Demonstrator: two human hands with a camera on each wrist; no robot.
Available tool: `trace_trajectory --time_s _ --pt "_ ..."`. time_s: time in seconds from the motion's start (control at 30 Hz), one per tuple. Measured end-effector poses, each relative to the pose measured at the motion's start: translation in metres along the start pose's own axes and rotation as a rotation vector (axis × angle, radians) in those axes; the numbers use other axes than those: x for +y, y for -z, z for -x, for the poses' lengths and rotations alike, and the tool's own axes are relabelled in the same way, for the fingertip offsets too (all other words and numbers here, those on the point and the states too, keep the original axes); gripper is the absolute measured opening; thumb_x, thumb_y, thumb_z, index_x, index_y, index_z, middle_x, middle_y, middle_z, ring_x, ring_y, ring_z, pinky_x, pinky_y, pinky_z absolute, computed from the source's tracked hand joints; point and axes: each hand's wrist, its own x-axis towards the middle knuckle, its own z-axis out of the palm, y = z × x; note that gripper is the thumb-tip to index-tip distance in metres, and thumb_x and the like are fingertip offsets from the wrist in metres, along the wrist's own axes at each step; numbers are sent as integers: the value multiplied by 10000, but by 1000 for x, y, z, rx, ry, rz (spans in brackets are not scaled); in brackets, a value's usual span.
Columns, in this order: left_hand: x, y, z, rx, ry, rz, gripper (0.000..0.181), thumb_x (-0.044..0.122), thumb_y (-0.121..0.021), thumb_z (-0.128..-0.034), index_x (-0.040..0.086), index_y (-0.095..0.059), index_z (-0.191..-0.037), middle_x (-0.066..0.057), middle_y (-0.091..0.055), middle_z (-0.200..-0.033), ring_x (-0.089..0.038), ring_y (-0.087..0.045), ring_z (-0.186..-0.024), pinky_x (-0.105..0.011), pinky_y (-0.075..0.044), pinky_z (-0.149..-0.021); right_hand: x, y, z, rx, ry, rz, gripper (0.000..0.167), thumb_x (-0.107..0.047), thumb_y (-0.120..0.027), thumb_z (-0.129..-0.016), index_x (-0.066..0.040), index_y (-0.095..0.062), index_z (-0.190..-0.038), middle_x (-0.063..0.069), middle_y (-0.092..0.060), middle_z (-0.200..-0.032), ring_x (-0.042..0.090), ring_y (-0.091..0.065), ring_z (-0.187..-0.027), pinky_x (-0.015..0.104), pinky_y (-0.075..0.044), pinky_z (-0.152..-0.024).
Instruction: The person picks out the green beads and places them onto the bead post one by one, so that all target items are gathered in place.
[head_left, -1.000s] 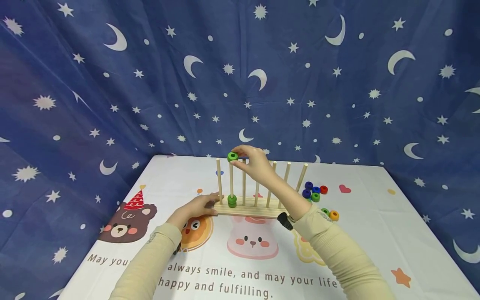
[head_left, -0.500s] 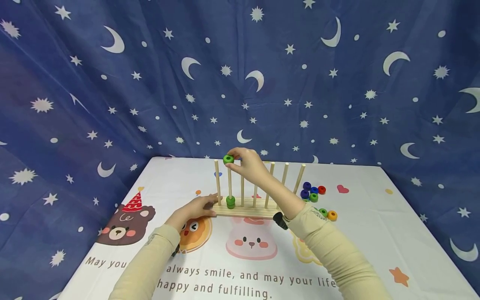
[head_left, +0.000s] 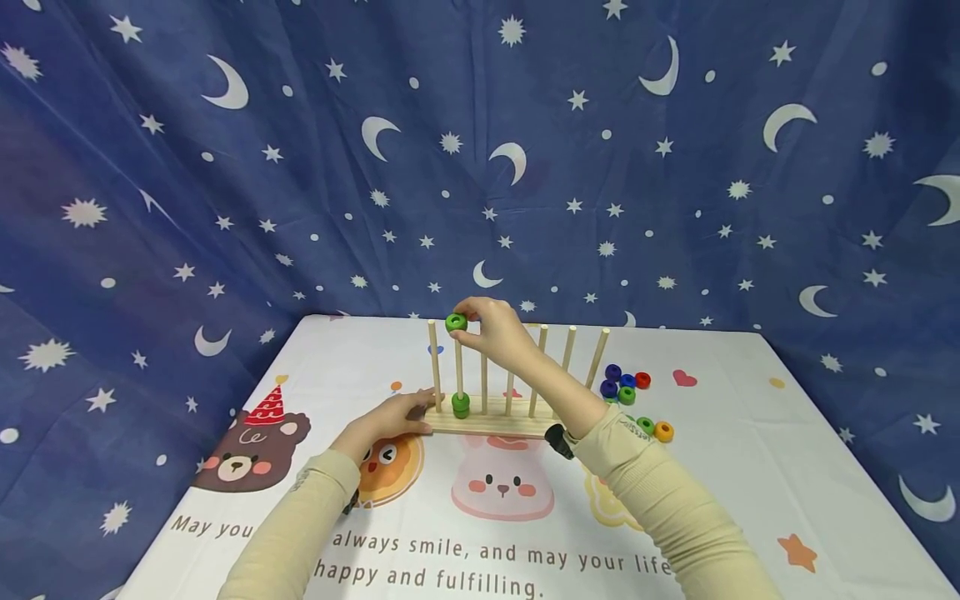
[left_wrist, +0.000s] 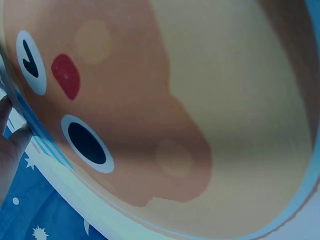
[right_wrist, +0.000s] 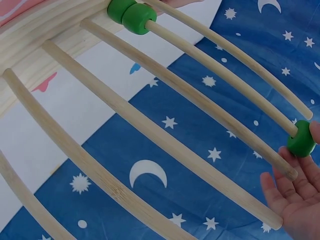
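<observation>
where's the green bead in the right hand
In the head view, left of centre, the green bead is at the tip of the second peg from the left, above two more green beads; the right hand pinches it.

A deep blue cloth [head_left: 420, 150] hangs behind the surface [head_left: 720, 500] and along its left and right sides, creased in soft vertical folds and printed with white crescent moons, stars and dots. The surface wears a white cover carrying a brown bear [head_left: 258, 437] in a red party hat, a round orange face [head_left: 401, 475], a pale pink rabbit [head_left: 517, 467], small hearts, an orange star [head_left: 797, 553] and lines of brown lettering [head_left: 457, 546]. Light falls fairly evenly across the white cover, while the blue cloth looks darker towards the left.
</observation>
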Motion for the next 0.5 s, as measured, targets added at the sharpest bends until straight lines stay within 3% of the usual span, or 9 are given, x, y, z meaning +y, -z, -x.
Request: trace_trajectory --time_s 0.5 --pt "-2 0 -1 -6 -15 -19 580 212 -683 -852 73 -485 -1379 -185 -328 -1503 -406 -288 -1387 -550 -235 -1131 -3 1 3 -1 -6 5 319 -171 -683 -868 -9 -633 -1137 133 -664 -1154 251 -633 -1087 360 -509 -943"
